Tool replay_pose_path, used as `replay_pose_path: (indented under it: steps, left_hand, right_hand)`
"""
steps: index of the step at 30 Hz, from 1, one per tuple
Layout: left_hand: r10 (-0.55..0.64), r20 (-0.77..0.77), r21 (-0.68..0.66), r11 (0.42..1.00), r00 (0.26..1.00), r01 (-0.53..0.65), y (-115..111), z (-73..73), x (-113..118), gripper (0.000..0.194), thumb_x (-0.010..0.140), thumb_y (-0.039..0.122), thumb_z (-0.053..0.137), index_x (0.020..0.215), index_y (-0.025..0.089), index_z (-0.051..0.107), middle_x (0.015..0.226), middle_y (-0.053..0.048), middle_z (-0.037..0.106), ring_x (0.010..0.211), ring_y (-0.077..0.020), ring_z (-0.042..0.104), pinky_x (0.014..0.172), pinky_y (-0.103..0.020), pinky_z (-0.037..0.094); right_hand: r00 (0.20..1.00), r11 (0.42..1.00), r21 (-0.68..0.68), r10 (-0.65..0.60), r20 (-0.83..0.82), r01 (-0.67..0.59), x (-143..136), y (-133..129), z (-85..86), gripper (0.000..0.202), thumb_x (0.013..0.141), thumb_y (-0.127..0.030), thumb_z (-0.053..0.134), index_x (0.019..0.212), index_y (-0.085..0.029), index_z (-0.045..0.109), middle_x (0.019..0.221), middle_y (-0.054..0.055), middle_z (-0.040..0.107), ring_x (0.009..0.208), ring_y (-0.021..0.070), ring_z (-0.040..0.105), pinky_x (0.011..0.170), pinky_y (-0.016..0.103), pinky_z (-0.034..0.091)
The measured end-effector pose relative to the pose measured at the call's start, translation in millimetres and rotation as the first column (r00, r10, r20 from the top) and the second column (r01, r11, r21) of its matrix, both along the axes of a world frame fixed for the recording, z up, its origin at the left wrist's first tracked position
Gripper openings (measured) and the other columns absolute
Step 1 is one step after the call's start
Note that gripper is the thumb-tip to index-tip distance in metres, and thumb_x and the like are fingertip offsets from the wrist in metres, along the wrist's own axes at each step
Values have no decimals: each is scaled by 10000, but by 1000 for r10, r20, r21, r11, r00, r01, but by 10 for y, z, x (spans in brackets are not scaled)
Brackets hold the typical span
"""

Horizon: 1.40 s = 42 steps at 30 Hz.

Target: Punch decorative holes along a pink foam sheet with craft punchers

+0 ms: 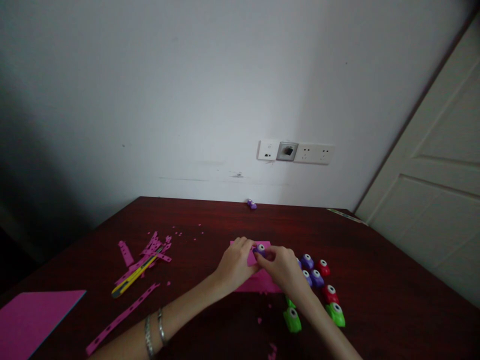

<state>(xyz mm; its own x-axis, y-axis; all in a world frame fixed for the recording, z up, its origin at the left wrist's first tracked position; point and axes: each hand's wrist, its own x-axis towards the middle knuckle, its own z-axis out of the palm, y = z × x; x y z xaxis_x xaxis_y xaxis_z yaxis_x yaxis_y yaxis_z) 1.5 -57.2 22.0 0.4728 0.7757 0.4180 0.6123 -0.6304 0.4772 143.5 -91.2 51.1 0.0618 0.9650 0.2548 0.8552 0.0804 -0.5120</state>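
Note:
A small purple paper punch with a white, eye-like button is between my hands, at the top part of a pink sheet. My right hand is closed on the punch, thumb and fingers at its right side. My left hand is closed on the pink sheet, its fingertips beside the punch; the fingers' undersides are hidden. Just right of my right hand stand several more punches: purple ones, red ones and green ones, some partly covered by my forearm.
On the left lie punched pink strips, scraps and a yellow utility knife. A larger pink sheet lies at the front left. Two small purple punches stand by the wall, below the sockets. Tiny pink cut-outs dot the dark red table.

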Motion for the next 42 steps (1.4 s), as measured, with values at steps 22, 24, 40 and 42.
replay_pose_path:
  steps: [22,24,40,42]
  left_hand:
    - [-17,-252,-306,950,968,-63,880,-270,-158,355,591,412,717,800,135,645,866,-84,594,798,-207,547,665,-274,392]
    - [-28,-261,-315,947,965,-58,923,-267,-138,354,573,397,736,790,135,640,840,-76,601,779,-201,554,648,-264,387]
    - [-33,-137,-468,883,990,-36,991,-313,-88,257,538,234,748,737,140,615,706,-10,611,644,-135,553,560,-213,367]
    - [-4,-101,-492,870,995,-46,977,-317,-74,298,526,193,738,792,130,618,702,-9,612,632,-133,550,548,-213,362]
  right_hand:
    - [998,986,-162,-37,-59,27,231,-350,-497,260,778,-349,478,632,-177,608,568,23,642,526,158,594,481,229,347]
    - [997,985,-172,-27,-74,14,224,-352,-488,241,780,-335,476,675,-175,622,604,24,652,554,159,600,505,230,364]
    - [988,989,-150,-22,-156,-2,254,-362,-475,248,804,-348,471,802,-173,647,708,38,671,646,176,621,593,245,414]
    - [987,988,-152,-19,-160,-6,259,-357,-486,245,805,-343,473,809,-172,648,712,38,672,648,175,621,594,244,416]
